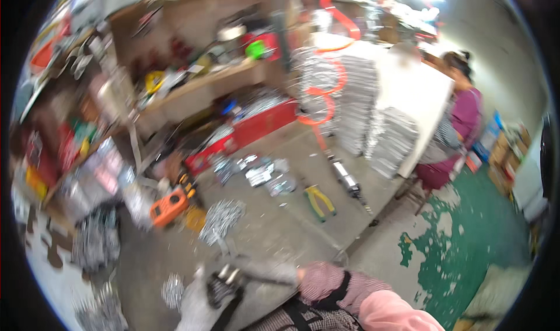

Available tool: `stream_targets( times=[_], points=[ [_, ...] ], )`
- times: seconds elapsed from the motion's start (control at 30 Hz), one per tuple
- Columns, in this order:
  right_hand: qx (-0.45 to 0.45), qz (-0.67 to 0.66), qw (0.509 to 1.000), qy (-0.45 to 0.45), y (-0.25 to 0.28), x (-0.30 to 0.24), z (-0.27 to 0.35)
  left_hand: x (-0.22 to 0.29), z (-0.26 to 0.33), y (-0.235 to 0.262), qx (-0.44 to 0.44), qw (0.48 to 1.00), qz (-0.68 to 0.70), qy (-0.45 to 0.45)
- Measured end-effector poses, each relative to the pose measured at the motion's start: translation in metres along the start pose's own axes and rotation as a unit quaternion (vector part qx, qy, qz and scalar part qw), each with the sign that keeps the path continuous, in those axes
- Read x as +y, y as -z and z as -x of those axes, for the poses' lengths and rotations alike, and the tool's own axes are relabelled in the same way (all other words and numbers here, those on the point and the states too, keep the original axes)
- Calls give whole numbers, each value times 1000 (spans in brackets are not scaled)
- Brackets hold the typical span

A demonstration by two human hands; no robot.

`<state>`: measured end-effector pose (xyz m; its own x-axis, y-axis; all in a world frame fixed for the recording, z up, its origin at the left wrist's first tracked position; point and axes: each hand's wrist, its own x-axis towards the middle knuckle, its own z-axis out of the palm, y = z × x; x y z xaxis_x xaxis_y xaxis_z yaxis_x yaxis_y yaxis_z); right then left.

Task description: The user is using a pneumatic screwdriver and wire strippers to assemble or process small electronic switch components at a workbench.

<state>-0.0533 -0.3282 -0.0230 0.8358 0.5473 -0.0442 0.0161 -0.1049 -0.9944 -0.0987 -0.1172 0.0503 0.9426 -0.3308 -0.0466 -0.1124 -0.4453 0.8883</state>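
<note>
Both my hands are close together at the near edge of the workbench, in pale grey gloves and smeared by motion. My left hand (195,302) is closed at a dark object with shiny metal bits (224,281), whose kind I cannot make out. From the right, my right hand (265,269) reaches in to the same spot, its fingers curled; what they hold is hidden. Just beyond lies a heap of small silvery metal parts (221,219). A smaller pile of metal pieces (172,290) sits beside my left hand.
On the workbench (274,220) lie yellow-green pliers (319,202), a pneumatic screwdriver (347,179) on an orange coiled hose (332,91), and an orange meter (169,207). A red bin (265,124) and stacked grey sheets (357,97) stand behind. Another person (465,112) sits at the right.
</note>
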Motion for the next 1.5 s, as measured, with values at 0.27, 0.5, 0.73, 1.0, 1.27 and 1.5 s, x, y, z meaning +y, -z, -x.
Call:
stream_targets(
  times=[0.27,0.5,0.73,1.0,1.27,1.5],
  points=[
    [324,294,899,18,124,3,7,-17,-5,-11,-75,930,-352,-75],
    [371,700,609,-24,185,11,-65,-34,-9,-21,-61,928,-347,-121],
    [358,490,795,-12,158,-55,-40,-25,-9,-10,-56,938,-331,-81],
    [219,510,828,-79,102,-11,37,-41,-14,-20,-52,946,-305,-93],
    [100,446,887,64,11,-63,27,-54,-7,-21,-67,945,-311,-77],
    [40,521,852,-26,3,-54,22,-50,-7,-24,-4,940,-312,-138]
  ],
)
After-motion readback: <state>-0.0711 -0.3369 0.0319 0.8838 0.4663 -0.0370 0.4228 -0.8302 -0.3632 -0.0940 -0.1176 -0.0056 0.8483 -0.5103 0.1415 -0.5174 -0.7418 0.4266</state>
